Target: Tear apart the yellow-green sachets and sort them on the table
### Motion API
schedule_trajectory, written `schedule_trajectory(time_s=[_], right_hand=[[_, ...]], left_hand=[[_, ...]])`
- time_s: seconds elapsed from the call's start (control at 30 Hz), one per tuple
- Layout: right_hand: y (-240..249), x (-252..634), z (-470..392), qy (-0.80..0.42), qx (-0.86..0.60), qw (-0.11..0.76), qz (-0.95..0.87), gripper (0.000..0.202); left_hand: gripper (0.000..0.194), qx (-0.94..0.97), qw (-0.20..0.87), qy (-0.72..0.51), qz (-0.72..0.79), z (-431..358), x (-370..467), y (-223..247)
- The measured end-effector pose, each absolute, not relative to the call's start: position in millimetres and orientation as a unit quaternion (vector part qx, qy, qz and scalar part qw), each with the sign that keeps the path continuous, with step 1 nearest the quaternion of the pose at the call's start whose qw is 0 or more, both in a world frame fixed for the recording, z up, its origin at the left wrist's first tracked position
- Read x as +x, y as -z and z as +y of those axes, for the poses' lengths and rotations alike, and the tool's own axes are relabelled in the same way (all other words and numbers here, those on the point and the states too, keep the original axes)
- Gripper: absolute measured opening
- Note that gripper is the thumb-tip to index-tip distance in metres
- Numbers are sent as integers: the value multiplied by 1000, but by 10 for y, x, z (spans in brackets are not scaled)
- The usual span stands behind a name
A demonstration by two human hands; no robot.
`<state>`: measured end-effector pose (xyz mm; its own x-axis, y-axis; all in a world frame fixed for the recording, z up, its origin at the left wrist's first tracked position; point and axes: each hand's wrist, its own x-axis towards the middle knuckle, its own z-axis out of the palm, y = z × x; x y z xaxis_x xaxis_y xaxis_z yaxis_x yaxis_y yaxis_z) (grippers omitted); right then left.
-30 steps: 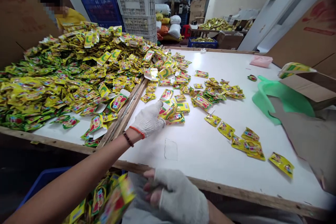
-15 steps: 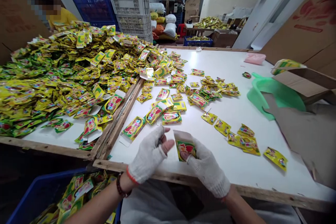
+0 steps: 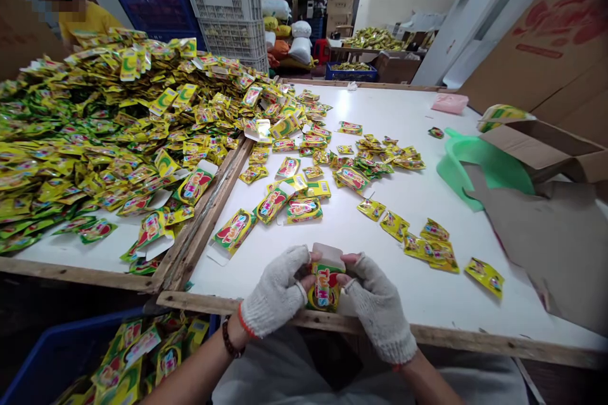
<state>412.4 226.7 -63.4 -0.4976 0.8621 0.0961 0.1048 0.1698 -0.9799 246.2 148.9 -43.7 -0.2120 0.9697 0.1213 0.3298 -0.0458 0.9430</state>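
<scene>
Both hands wear white fingerless gloves. Between them, at the table's front edge, a small yellow and green candy box (image 3: pixel 325 285) stands with its pale end flap raised at the top. My left hand (image 3: pixel 280 288) grips the box's left side with thumb and fingers. On the other side my right hand (image 3: pixel 375 300) pinches its upper right edge. What is inside the box cannot be seen. Farther up the white table lie similar boxes, one with an open flap (image 3: pixel 234 232) and another printed box (image 3: pixel 304 209). Several small yellow sachets (image 3: pixel 394 225) are scattered to the right.
A big heap of yellow and green sachets (image 3: pixel 118 114) fills the left table behind a wooden strip (image 3: pixel 209 221). A blue crate (image 3: pixel 47 354) with filled boxes stands below left. To the right are a green basin (image 3: pixel 475 171) and cardboard (image 3: pixel 560 247). A person (image 3: pixel 85 19) is behind the heap.
My left hand has come in from beside the box and taken hold of its left side. The box has turned more upright and moved slightly down. The view has shifted a little.
</scene>
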Motion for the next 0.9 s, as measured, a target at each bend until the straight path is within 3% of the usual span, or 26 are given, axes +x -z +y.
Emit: schedule_trajectory(time_s=[0.1, 0.23, 0.37, 0.5, 0.8, 0.9], right_hand=[[575, 4134, 2297, -466, -354, 345, -734, 18], [482, 4114, 2332, -462, -345, 312, -755, 16], [451, 4091, 2375, -512, -334, 310, -728, 38], [428, 4108, 2393, -414, -293, 322, -799, 22], [227, 4076, 2428, -393, -303, 267, -826, 17], [217, 4105, 2483, -392, -258, 262, -843, 16]], left_hand=[[17, 538, 324, -476, 616, 1510, 2462, 383], [14, 486, 382, -494, 612, 1548, 2495, 371], [43, 443, 419, -525, 594, 1555, 2482, 406], [19, 525, 333, -467, 628, 1550, 2430, 351], [23, 544, 390, -394, 629, 1634, 2328, 106], [24, 599, 366, -405, 587, 1602, 2302, 150]])
